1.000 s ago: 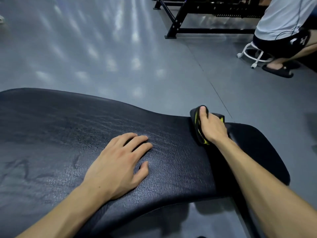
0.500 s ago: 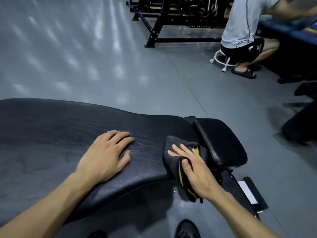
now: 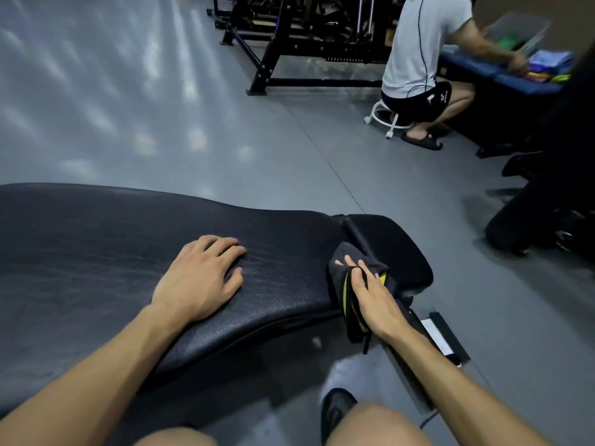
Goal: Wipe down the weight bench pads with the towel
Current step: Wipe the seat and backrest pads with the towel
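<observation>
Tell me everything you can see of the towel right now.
The towel is dark grey, soft-looking cloth with a yellow-green stripe, bunched and folded. It lies at the near edge of the bench, over the gap between the long pad and the small seat pad, its lower part hanging over the side. The right hand presses on it with straight fingers.
</observation>
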### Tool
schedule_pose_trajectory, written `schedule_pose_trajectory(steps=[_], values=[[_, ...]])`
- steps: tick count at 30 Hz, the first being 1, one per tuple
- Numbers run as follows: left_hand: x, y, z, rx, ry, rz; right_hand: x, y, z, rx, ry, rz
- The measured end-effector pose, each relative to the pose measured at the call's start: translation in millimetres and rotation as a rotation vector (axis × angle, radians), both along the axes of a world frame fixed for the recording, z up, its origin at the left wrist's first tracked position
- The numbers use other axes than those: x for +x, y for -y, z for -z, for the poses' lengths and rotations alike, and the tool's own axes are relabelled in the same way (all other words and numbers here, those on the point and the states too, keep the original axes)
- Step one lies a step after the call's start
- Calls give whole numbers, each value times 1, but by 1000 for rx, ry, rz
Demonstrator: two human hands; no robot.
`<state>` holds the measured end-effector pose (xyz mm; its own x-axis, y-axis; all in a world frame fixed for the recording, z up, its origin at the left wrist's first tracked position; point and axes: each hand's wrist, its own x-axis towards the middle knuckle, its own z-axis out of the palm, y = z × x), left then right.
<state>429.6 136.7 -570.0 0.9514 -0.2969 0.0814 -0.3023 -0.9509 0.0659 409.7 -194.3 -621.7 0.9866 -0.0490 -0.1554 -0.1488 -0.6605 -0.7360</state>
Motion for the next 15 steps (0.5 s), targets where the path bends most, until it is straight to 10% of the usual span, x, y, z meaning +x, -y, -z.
schedule_pose_trajectory(steps=[15], values=[[8,2,2,12,-3,7,123,-34,5,-306,83,-187]])
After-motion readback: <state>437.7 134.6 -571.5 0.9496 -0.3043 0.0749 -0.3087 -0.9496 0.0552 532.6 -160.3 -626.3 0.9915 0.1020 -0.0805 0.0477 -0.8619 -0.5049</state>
